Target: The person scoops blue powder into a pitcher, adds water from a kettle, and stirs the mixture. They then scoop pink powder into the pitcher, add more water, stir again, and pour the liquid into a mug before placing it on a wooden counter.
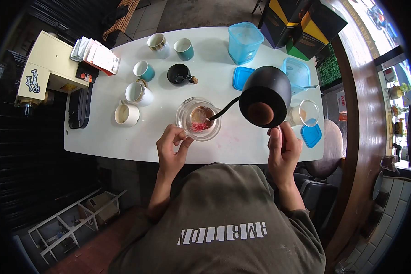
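Observation:
My right hand (pixel 285 148) is closed round the handle of a black gooseneck kettle (pixel 269 91), which is tilted with its thin spout reaching left. The spout's tip is over the mouth of a clear glass cup (pixel 185 109) near the table's front edge. Red bits and something brownish show inside the cup. At the cup's lower left, my left hand (pixel 172 145) pinches its small glass handle. A black mug (pixel 179 74) stands just behind the cup.
Several mugs, among them a cream mug (pixel 126 115), stand at the left of the white table (pixel 155 148). Blue plastic tubs (pixel 245 43), blue lids (pixel 311 136) and a clear plastic cup (pixel 304 113) are at the right. A cream grinder (pixel 50 68) flanks the left end.

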